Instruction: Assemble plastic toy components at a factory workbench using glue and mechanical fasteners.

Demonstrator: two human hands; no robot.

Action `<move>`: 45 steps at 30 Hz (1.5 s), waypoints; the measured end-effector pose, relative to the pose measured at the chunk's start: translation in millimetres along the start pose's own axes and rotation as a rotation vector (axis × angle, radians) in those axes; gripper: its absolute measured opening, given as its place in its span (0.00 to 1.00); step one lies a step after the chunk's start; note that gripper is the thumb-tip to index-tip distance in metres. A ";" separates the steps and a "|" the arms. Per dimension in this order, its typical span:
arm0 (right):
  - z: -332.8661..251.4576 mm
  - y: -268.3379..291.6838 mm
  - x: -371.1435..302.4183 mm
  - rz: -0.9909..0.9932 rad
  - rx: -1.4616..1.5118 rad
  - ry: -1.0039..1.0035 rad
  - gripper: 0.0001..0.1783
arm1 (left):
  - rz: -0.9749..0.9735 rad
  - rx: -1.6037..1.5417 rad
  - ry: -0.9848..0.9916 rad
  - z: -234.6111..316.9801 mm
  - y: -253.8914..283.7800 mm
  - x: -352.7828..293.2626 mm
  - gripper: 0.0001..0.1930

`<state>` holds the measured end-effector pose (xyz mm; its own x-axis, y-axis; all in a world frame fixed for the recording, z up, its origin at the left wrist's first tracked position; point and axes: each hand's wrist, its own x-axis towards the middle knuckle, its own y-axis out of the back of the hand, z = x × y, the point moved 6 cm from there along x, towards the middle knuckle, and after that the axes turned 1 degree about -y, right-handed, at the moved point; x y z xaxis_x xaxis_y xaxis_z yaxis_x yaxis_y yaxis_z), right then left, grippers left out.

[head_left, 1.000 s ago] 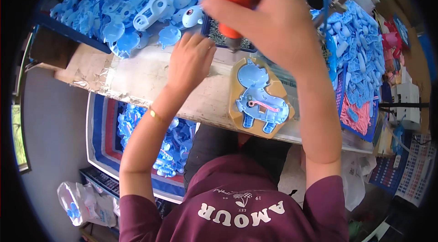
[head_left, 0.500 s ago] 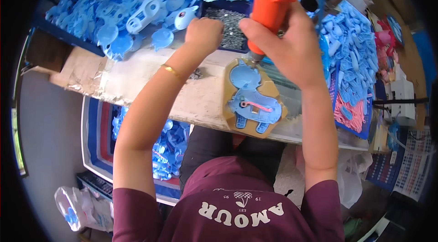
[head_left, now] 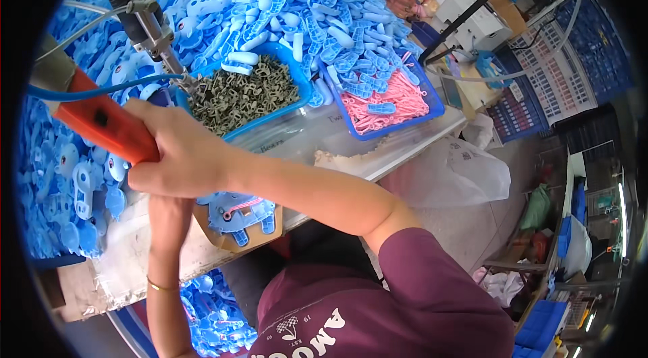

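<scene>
My right hand (head_left: 185,152) is wrapped round an orange power screwdriver (head_left: 111,122), which tilts up toward the left. Just below it, my left hand (head_left: 169,209), with a gold bracelet at the wrist, is mostly covered; its fingers are hidden behind the right hand. Beside the hands, a light blue plastic animal-shaped toy half (head_left: 229,219) lies in a tan holding block (head_left: 236,242) at the table's front edge. A pink rod-like part (head_left: 244,205) lies inside the toy half. The right hand and forearm hide the toy's upper part.
A blue tray (head_left: 302,81) of small metal clips and a blue basket (head_left: 435,105) of pink rods stand beyond my right arm. Heaped blue plastic parts (head_left: 270,4) cover the table's back and left. A metal tool bracket (head_left: 152,31) and an air hose hang above.
The view has swung to the right. The screwdriver, upright over the block before, now leans left, off the toy. My left hand has come from the screw tray to just under my right hand.
</scene>
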<state>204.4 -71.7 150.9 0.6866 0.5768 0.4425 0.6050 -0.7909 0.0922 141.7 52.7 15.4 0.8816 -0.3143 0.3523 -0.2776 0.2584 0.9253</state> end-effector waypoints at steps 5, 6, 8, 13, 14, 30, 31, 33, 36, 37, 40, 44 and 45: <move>5.2 -7.6 -12.1 0.027 0.062 -0.011 0.22 | 0.156 -0.225 -0.055 52.0 12.9 -8.1 0.15; 5.4 -8.4 -13.7 0.033 0.072 0.000 0.22 | 0.194 -0.256 -0.030 53.1 12.7 -9.8 0.14; 5.6 -9.0 -16.3 0.039 0.084 0.010 0.23 | 0.187 -0.283 -0.013 56.8 13.2 -11.4 0.14; 1.7 -9.6 -20.9 -0.009 0.111 -0.001 0.27 | 0.172 -0.402 0.035 69.9 21.7 -13.1 0.11; 3.1 -8.1 -23.9 -0.036 0.118 -0.047 0.27 | 0.123 -0.441 0.087 71.1 18.5 -14.7 0.09; 29.4 31.5 -81.7 0.060 0.090 -0.166 0.18 | 0.088 -0.211 -0.029 115.2 10.4 -26.2 0.19; 32.3 30.6 -81.9 0.056 0.092 -0.172 0.18 | 0.083 -0.202 -0.027 114.5 8.0 -27.2 0.19; 36.9 29.2 -82.6 0.048 0.133 -0.181 0.18 | 0.077 -0.194 -0.021 113.5 4.8 -28.5 0.19; 44.7 30.5 -88.5 0.062 0.134 -0.223 0.17 | 0.085 -0.195 -0.027 114.0 2.9 -28.5 0.18; 46.6 29.9 -89.0 0.060 0.136 -0.226 0.17 | 0.091 -0.199 -0.024 114.3 2.6 -28.6 0.18; 47.7 29.6 -89.5 0.077 0.150 -0.200 0.17 | 0.098 -0.202 -0.019 114.0 1.6 -29.4 0.17; 41.0 30.3 -87.3 0.079 0.109 -0.156 0.17 | 0.106 -0.200 -0.012 113.9 -0.3 -29.8 0.16; 39.0 31.7 -85.9 0.095 0.089 -0.146 0.17 | 0.105 -0.203 -0.012 113.9 -0.6 -29.5 0.16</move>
<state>180.4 -138.4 81.0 0.7900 0.5288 0.3104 0.5631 -0.8260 -0.0258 72.4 -42.2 20.5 0.8472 -0.2865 0.4475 -0.2839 0.4679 0.8370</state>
